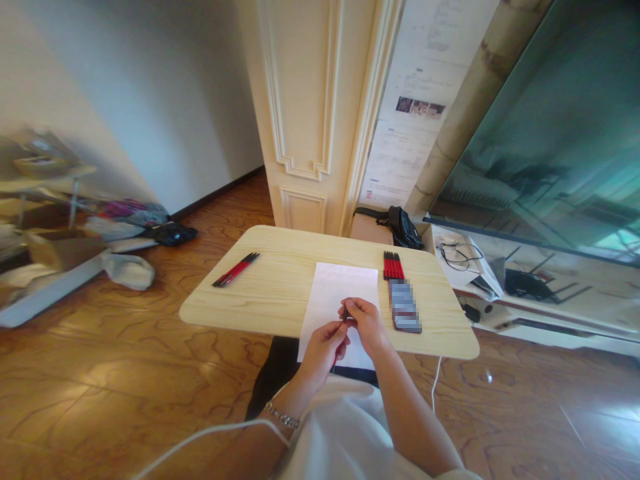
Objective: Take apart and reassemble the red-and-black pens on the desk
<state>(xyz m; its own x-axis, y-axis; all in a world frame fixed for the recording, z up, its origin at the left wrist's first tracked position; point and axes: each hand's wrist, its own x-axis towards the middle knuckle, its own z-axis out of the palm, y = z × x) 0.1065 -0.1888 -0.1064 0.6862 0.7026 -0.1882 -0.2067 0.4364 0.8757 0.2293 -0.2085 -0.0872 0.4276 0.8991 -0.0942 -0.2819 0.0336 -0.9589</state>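
Observation:
My left hand [327, 347] is closed, with a bit of a red pen [335, 361] showing below its fingers. Against its fingertips, my right hand [366, 325] pinches a small black pen part [345, 313]. Whether the black part is joined to the red barrel is hidden by my fingers. Both hands are over a white sheet of paper [345, 280] that overhangs the table's near edge. A row of several red and black pens [393, 265] lies to the right of the sheet. At the left end of the table, a few more red and black pens [236, 270] lie together at a slant.
Below the row of pens, a blurred-out rectangular object [405, 307] rests on the light wooden table [280, 293]. A black bag [403, 227] and a cable [460, 257] are beyond the right side. Bags and boxes [125, 227] lie on the floor at left.

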